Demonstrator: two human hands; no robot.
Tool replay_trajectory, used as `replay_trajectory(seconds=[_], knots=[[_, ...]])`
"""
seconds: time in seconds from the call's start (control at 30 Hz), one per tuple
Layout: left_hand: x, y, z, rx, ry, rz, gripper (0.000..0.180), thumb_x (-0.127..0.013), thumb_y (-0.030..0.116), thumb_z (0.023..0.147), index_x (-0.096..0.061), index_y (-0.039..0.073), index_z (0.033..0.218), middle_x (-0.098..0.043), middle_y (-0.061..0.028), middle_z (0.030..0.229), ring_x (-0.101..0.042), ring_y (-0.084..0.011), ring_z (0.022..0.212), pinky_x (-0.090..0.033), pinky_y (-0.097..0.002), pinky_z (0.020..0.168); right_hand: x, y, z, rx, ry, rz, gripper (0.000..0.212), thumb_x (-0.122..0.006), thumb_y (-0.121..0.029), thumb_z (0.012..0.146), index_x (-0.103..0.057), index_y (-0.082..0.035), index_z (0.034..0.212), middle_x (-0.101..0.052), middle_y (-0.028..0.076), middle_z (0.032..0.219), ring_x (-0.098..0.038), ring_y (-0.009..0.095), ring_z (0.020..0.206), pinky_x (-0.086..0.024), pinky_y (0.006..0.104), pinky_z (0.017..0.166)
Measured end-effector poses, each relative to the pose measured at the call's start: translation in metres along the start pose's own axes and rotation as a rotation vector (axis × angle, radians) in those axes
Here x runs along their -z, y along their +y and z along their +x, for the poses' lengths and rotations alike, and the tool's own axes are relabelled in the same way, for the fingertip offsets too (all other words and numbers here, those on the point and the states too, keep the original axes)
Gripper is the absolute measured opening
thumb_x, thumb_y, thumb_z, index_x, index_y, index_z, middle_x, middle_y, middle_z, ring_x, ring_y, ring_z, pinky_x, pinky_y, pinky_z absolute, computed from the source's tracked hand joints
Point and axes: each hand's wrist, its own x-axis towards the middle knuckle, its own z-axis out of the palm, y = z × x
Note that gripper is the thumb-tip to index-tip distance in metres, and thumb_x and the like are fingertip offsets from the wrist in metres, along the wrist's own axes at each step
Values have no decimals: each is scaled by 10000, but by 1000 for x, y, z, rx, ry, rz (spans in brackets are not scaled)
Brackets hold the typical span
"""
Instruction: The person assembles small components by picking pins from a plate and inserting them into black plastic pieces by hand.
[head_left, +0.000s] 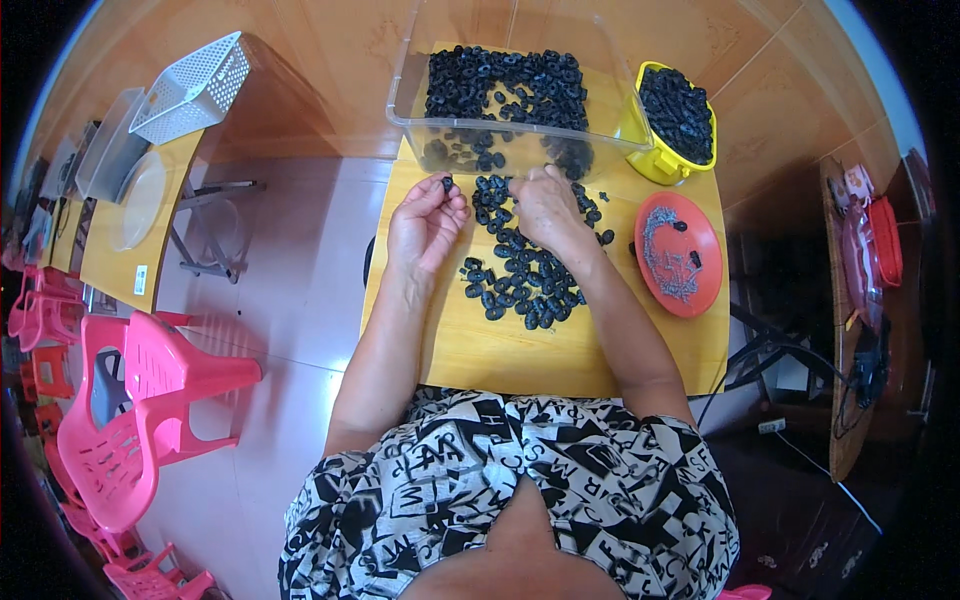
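Note:
My left hand (pixel 428 222) is raised at the left of the yellow wooden table (pixel 480 355), pinching a small round black part (pixel 447 184) between thumb and fingertips. My right hand (pixel 550 208) is at the far end of a loose pile of small black plastic parts (pixel 525 265). Its fingers are curled together, and whatever they grip is hidden. Right of the pile lies a red-orange plate (pixel 655 270) with thin grey metal pieces, which look like screws or pins, and a few black parts on it.
A clear plastic bin (pixel 400 100) holding many black parts stands at the table's far side. Beside it a yellow bucket (pixel 655 160) is heaped with longer black pieces. To the left are another table (pixel 150 215) with a white basket (pixel 195 85), and pink chairs (pixel 115 455).

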Motion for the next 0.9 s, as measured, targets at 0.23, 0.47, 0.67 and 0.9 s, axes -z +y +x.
replay_trajectory(seconds=[0.23,0.47,0.67,0.9], knots=[[-1,-3,-1,27,27,52,142,-499,22,877,-552,-18,1004,-608,-128,820,-590,-208,691,-506,-314,659,3,1,-9,-25,0,21,213,-605,18,651,-651,-39,851,-575,164,906,-520,312,930,-435,378,828],[1,-2,-1,28,-1,44,150,-493,14,877,-540,-19,1015,-607,-128,816,-594,-202,696,-506,-303,659,13,8,-11,-20,30,65,205,-580,4,669,-670,-48,846,-574,152,892,-512,295,927,-430,367,821],[1,-5,0,54,23,70,153,-487,10,876,-539,-15,1018,-607,-133,821,-601,-207,685,-516,-308,654,0,-2,-6,23,15,-49,140,-596,-18,687,-659,-34,811,-568,156,872,-509,310,908,-428,374,812],[-7,-11,-7,136,-82,128,149,-506,26,886,-564,-1,1021,-632,-138,852,-622,-203,714,-523,-302,650,9,-5,-20,-47,173,452,115,-597,-20,776,-553,-4,881,-559,143,798,-563,315,794,-457,363,705]])
